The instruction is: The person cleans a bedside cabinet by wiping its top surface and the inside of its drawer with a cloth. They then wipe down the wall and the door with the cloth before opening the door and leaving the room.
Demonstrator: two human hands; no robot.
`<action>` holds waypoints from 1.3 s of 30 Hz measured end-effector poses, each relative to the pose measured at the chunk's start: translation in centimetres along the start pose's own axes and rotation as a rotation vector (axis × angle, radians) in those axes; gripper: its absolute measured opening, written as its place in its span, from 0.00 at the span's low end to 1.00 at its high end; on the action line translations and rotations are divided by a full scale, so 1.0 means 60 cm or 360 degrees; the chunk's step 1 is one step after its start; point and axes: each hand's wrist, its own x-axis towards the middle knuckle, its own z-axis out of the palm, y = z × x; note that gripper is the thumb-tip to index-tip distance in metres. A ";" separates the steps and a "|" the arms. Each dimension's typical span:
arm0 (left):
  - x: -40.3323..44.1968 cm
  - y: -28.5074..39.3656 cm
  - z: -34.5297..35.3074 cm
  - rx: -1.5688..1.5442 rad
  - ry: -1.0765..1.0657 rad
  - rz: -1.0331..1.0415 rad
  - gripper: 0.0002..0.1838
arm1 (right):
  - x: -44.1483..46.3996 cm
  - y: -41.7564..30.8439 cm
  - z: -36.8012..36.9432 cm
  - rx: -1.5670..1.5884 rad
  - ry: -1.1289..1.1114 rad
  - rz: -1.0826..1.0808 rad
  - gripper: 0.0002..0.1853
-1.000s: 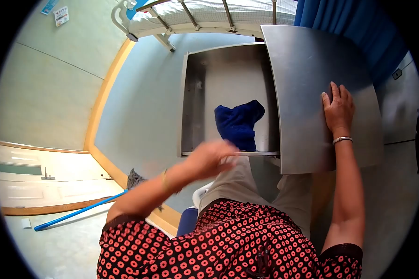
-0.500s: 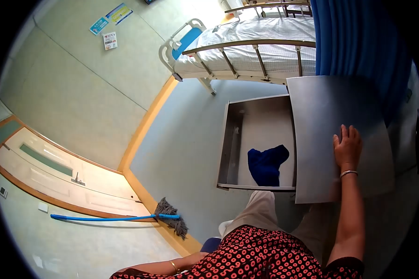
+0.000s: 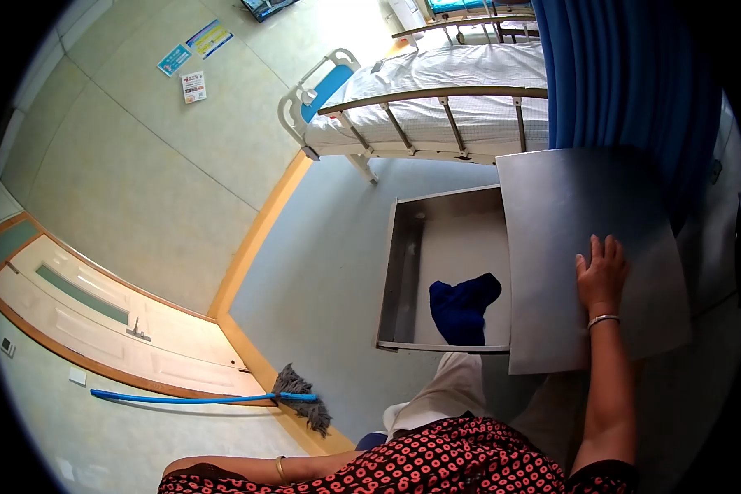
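Note:
My right hand (image 3: 603, 276) lies flat with fingers apart on the steel top of a metal cabinet (image 3: 543, 329). A wide metal drawer (image 3: 403, 288) is pulled out from the cabinet's left side. Inside the drawer lies a crumpled dark blue cloth (image 3: 467, 306), to the left of my right hand and apart from it. My left arm is bent back at the bottom of the view, a bracelet on the wrist. Only the start of my left hand (image 3: 314, 468) shows beside my patterned shirt; its fingers are hidden. A dark blue thing (image 3: 371, 442) near my hip is mostly covered.
A bed with side rails (image 3: 436, 95) and white sheets stands beyond the drawer. Blue curtains (image 3: 617, 90) hang at the right. A mop (image 3: 300, 399) with a blue handle leans by the door (image 3: 123, 317) at the lower left. My trouser leg (image 3: 449, 387) is close to the drawer.
The view has shifted slightly, so the cabinet and bed appear lower. My right hand has moved a little on the cabinet top, fingers more spread. My left arm has drawn back to the left.

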 end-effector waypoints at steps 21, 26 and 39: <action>0.007 0.041 -0.029 0.0000 -0.0280 -0.0089 0.27 | 0.001 -0.001 -0.001 -0.0044 -0.0029 -0.0005 0.24; 0.022 0.054 -0.025 0.0024 -0.0366 -0.0128 0.28 | 0.000 -0.003 -0.003 -0.0054 -0.0053 0.0005 0.24; 0.037 0.096 -0.023 0.0123 -0.0603 -0.0324 0.31 | -0.001 -0.001 0.003 -0.0027 -0.0050 0.0013 0.24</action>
